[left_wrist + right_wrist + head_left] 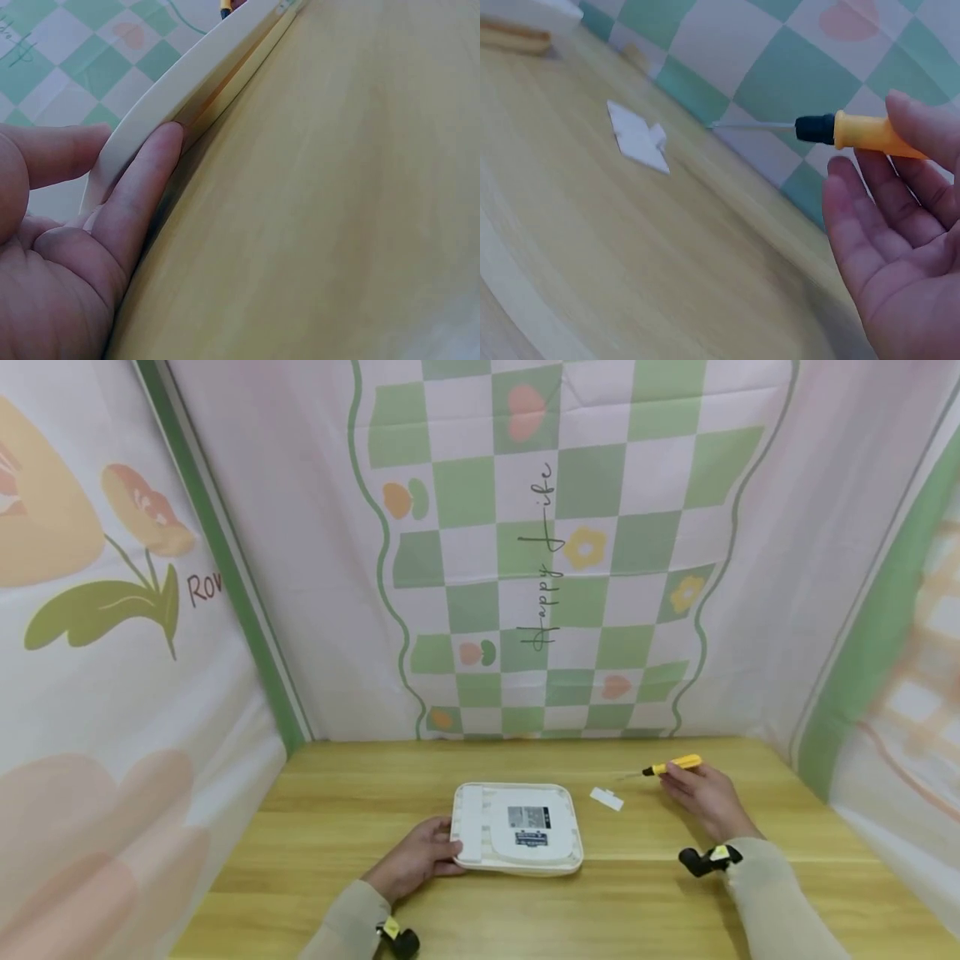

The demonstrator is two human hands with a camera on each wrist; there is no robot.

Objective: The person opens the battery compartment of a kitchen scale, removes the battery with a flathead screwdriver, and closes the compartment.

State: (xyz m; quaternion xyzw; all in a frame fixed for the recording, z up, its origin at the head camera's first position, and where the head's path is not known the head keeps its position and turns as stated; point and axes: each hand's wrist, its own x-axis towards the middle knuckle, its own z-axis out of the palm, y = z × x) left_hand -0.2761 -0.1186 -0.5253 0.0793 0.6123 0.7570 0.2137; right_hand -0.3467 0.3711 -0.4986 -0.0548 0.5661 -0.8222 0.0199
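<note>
A white, square-cornered device (pixel 480 852) lies with its label side up in the head view. A grey label (pixel 528 817) and an uncovered compartment with dark blue batteries (pixel 531 838) show on it. My left hand (pixel 418 858) grips the device's left edge, thumb above and fingers beneath. In the left wrist view that edge (pixel 150 112) stands a little off the table. My right hand (pixel 708 797) holds a yellow-and-black screwdriver (pixel 678 765) by its handle, raised above the table with the shaft towards the left. Between screwdriver and device lies a small white battery cover (pixel 607 799).
The wooden table (pixel 360 785) runs back to a hanging cloth (pixel 585 593) with a green-and-white check print. Printed cloths also hang at the left (pixel 150 710) and right (pixel 885 693) sides. A black camera is strapped to each wrist.
</note>
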